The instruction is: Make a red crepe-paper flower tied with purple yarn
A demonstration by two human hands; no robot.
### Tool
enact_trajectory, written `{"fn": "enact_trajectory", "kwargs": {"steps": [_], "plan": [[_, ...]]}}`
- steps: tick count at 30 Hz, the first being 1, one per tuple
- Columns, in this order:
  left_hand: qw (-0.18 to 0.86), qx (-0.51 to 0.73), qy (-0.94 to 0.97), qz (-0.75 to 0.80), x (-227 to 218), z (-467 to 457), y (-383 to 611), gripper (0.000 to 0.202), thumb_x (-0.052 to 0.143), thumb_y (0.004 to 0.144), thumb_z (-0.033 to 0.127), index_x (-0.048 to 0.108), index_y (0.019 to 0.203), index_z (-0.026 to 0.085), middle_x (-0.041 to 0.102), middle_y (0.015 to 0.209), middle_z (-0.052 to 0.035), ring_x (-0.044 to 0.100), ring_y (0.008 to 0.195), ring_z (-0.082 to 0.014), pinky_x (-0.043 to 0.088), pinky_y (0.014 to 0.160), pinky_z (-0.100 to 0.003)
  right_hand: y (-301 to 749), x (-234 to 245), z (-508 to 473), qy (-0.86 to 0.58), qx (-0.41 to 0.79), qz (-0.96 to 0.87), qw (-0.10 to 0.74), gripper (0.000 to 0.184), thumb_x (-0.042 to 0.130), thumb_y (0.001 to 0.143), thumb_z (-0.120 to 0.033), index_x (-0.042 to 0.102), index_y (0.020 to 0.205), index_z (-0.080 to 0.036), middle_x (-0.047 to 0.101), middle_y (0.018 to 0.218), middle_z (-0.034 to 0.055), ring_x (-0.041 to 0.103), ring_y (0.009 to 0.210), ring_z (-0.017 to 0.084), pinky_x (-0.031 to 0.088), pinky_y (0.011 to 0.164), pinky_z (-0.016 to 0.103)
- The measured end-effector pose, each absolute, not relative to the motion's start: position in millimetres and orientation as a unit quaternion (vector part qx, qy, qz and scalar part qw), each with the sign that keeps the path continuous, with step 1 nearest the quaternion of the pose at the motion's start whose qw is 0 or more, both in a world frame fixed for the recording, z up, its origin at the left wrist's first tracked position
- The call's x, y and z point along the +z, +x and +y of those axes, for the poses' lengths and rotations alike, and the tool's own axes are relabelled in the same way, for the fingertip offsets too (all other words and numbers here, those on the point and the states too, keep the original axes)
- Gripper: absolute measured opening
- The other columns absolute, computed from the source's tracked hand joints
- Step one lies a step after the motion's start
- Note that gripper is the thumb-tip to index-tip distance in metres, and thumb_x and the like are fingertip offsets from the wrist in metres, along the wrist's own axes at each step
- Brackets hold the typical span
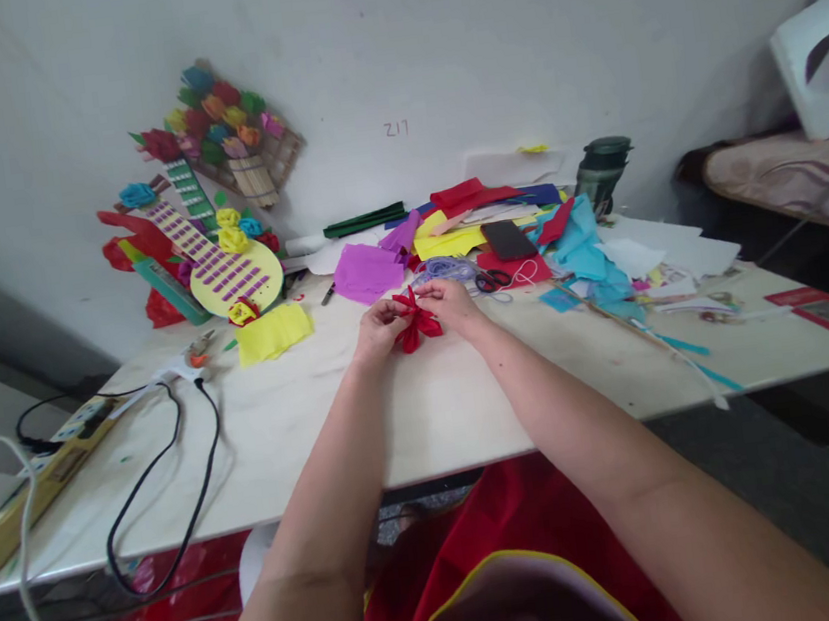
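Note:
Between my two hands, just above the middle of the table, is a red paper flower (419,328) with several petals spread out. My left hand (381,329) pinches its left side between thumb and fingers. On the upper right, my right hand (450,303) has its fingertips closed on the flower's edge. Behind the hands lie purple crepe paper (369,272), a coil of pale purple cord (444,269) and scissors (492,280) with dark handles. Off to the left is a stack of yellow crepe paper (275,334).
A glue gun (183,364) with a looping black cable and a power strip (36,493) lie at the left. A paper-flower guitar craft (236,277) leans on the wall. A phone (508,240), blue paper (585,254) and a dark bottle (604,174) stand or lie at the back right.

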State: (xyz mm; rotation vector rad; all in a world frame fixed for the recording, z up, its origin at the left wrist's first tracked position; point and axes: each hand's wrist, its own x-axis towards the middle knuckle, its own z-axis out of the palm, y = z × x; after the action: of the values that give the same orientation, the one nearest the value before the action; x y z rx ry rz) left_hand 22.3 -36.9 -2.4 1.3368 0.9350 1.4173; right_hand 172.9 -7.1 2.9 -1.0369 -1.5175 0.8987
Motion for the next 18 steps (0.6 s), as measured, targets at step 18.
{"fn": "enact_trajectory", "kwargs": {"steps": [18], "plan": [[0.469, 0.569, 0.554, 0.388, 1.0, -40.4, 24.9, 0.025, 0.079, 0.048, 0.02, 0.063, 0.067, 0.015, 0.065, 0.07, -0.0037, 0.059, 0.062, -0.0124, 0.046, 0.064, -0.026, 173.6, -1.2, -3.9, -0.442, 0.338, -0.64, 0.53, 0.015, 0.058, 0.067, -0.019, 0.067, 0.08, -0.018, 0.07, 0.076, 0.0022, 0.066, 0.073, 0.017, 0.053, 0.075, 0.034]]}}
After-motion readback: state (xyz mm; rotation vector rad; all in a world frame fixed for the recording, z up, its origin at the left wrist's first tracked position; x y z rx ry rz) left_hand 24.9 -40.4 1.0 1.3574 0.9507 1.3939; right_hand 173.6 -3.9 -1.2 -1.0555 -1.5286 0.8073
